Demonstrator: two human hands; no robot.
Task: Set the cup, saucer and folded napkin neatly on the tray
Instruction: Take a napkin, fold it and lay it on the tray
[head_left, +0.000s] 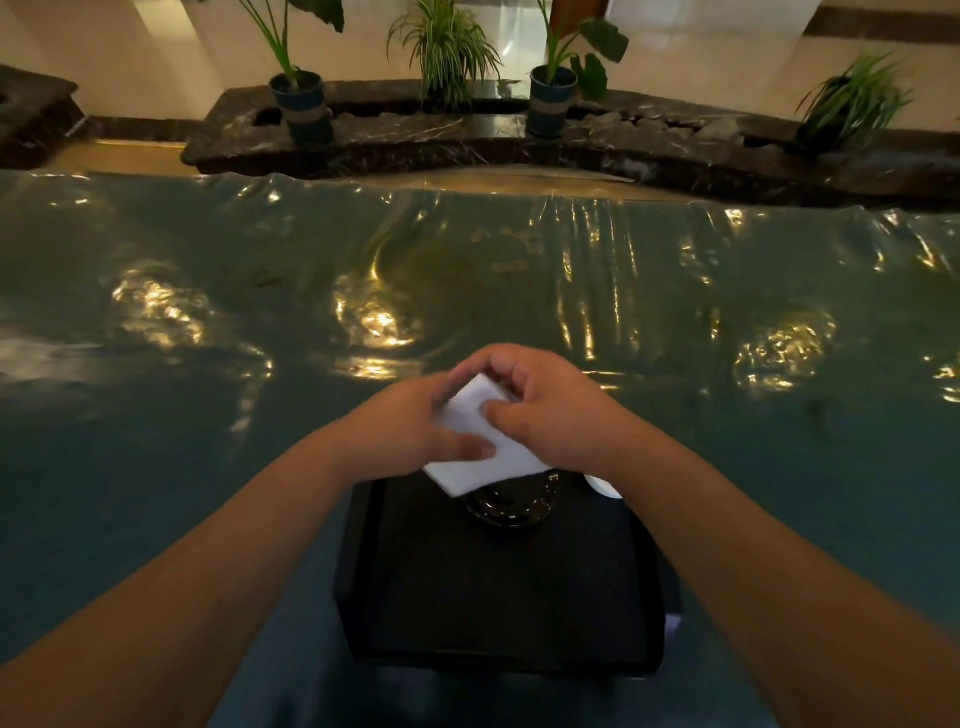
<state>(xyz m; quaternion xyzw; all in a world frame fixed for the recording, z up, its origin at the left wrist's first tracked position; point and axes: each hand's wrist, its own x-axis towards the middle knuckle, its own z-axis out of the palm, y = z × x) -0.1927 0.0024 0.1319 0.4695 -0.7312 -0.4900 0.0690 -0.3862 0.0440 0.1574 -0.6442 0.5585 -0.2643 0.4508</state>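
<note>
A white folded napkin (475, 441) is held above the far edge of the black tray (498, 597). My left hand (410, 426) grips its left side with the thumb on top. My right hand (545, 410) pinches its right side and upper corner. A dark glossy saucer (511, 501) lies on the tray's far end, partly hidden under the napkin. A small piece of a white object (602, 486), perhaps the cup, shows beside the tray under my right wrist; most of it is hidden.
The tray rests on a table under a wrinkled, shiny blue-green cover (208, 312). Beyond the far edge runs a dark stone ledge (467, 135) with potted plants (301, 98).
</note>
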